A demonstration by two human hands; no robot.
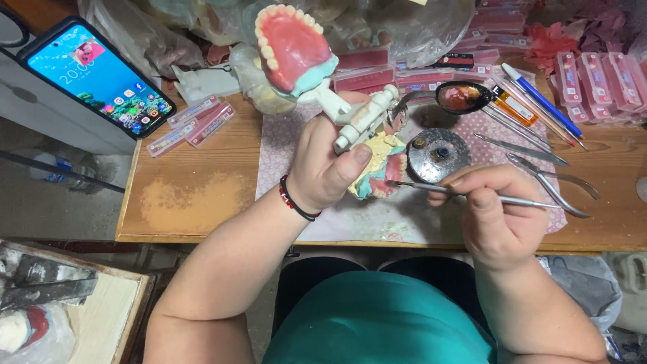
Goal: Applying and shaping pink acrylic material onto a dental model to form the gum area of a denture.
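Worn wooden table (202, 189), cluttered; left hand (323, 162) clenched on a hinged white denture model (317, 67), right hand (495, 216) gripping a slim metal tool (472, 195)

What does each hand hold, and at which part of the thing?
The left hand grips the white denture articulator by its lower frame. The right hand pinches a thin metal tool near the middle of its shaft.

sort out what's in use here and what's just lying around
In use: left hand holding the denture model; right hand holding the metal tool.

Lying about: phone, spoon, pliers, blue pen, tooth strips.
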